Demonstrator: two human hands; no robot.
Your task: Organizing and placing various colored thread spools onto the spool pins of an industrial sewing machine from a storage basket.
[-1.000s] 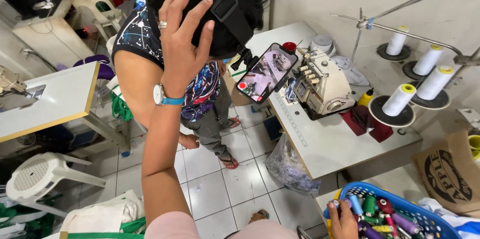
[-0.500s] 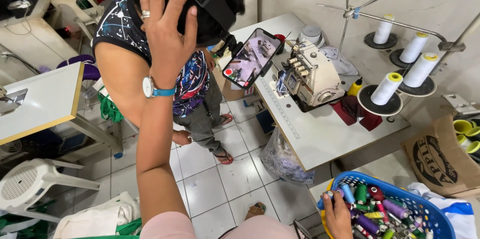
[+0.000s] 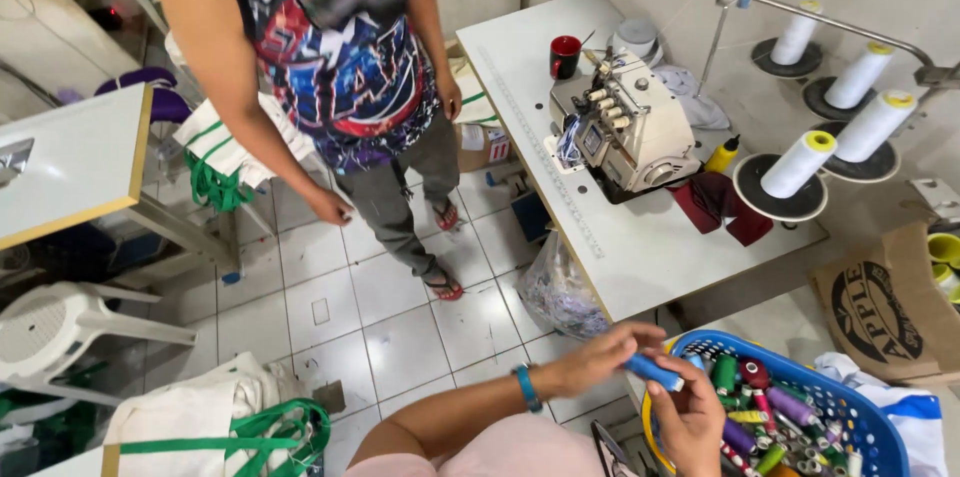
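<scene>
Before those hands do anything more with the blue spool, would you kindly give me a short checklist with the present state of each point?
1. Small blue thread spool held: ok, the left hand pinches one end.
2. Right hand supporting: ok, its fingertips meet the spool's other end above the basket.
3. Blue plastic mesh basket within reach: ok, directly beneath the hands, full of coloured spools.
4. Thread end loose or tucked: cannot tell, too small to see.
5. White overlock sewing machine table space: ok, bare white tabletop in front of it.
6. Nearby standing person in grey trousers: ok, apart from the hands, beside the table.
</scene>
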